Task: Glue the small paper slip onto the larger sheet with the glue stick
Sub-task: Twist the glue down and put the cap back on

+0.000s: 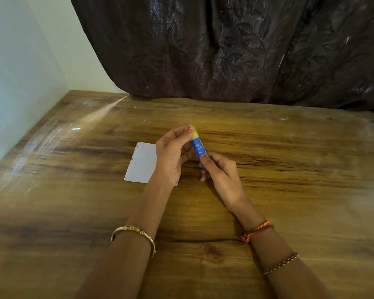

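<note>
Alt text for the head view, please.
Both hands hold a blue glue stick above a wooden table: the left hand pinches its yellow top, the right hand grips its base. A white paper sheet lies flat under the left hand.

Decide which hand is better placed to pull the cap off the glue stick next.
Probably the left hand: its fingertips pinch the yellow cap end of the glue stick, while the right hand grips the blue barrel.
</note>
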